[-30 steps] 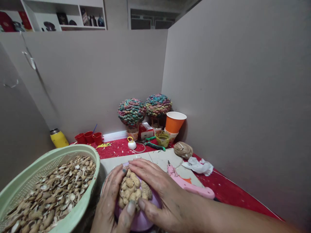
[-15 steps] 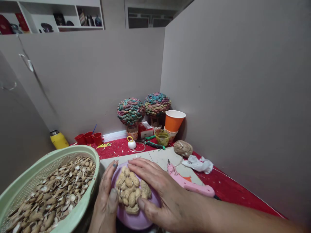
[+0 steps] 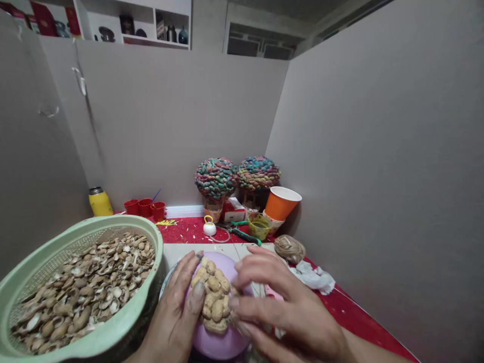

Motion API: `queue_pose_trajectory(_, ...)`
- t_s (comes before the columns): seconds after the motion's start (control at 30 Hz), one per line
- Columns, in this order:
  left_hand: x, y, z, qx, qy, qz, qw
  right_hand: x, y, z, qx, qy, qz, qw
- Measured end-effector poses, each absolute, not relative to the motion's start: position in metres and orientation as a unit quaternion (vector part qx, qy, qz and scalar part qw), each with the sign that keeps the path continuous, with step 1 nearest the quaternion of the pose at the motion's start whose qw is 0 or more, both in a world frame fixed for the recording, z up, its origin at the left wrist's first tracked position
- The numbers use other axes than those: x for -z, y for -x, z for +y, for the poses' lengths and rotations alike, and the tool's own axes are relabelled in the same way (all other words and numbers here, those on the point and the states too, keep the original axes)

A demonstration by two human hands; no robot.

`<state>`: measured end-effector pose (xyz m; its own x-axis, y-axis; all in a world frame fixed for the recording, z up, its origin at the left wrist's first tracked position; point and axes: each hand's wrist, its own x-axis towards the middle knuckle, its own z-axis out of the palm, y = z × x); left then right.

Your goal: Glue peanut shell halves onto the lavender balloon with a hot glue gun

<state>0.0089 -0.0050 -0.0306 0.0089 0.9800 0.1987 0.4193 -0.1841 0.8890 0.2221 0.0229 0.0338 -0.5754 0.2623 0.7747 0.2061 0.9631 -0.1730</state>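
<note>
A rounded purple ball (image 3: 220, 347), which looks like a balloon, sits in front of me. Whole peanut shells (image 3: 214, 297) cover a patch on its upper face. My left hand (image 3: 177, 302) steadies the ball from the left, its thumb pressed on the edge of the shells. On the other side my right hand (image 3: 283, 302) hovers close to the shell patch, fingers apart and somewhat blurred. A blurred shell lies by its fingertips; whether they touch it is unclear. Part of a pink glue gun (image 3: 273, 292) shows behind the right hand.
A green basket (image 3: 157, 252) of cracked shells stands left. Farther back are two shell-covered topiaries (image 3: 216, 177), red cups (image 3: 144, 207), a yellow bottle (image 3: 100, 202), green-handled pliers (image 3: 245, 236), an orange cup (image 3: 280, 205), twine (image 3: 289, 248) and white tissue (image 3: 312, 277). Grey panels enclose the table.
My right hand has lifted off the ball and moved right, its fingers spreading. My left hand stays on the ball. The whole view has shifted, with things appearing farther right.
</note>
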Motion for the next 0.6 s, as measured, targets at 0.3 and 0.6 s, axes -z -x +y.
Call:
queue_pose_trajectory(0.3,0.053,-0.008,0.002,-0.454,-0.664,0.532,0.266,-0.027,-0.21,0.022,0.097,0.095,-0.892,0.43)
queue_pose_trajectory(0.6,0.053,-0.008,0.002,-0.461,-0.672,0.526,0.244,-0.027,-0.216,0.022,0.131,0.098,-0.906,0.39)
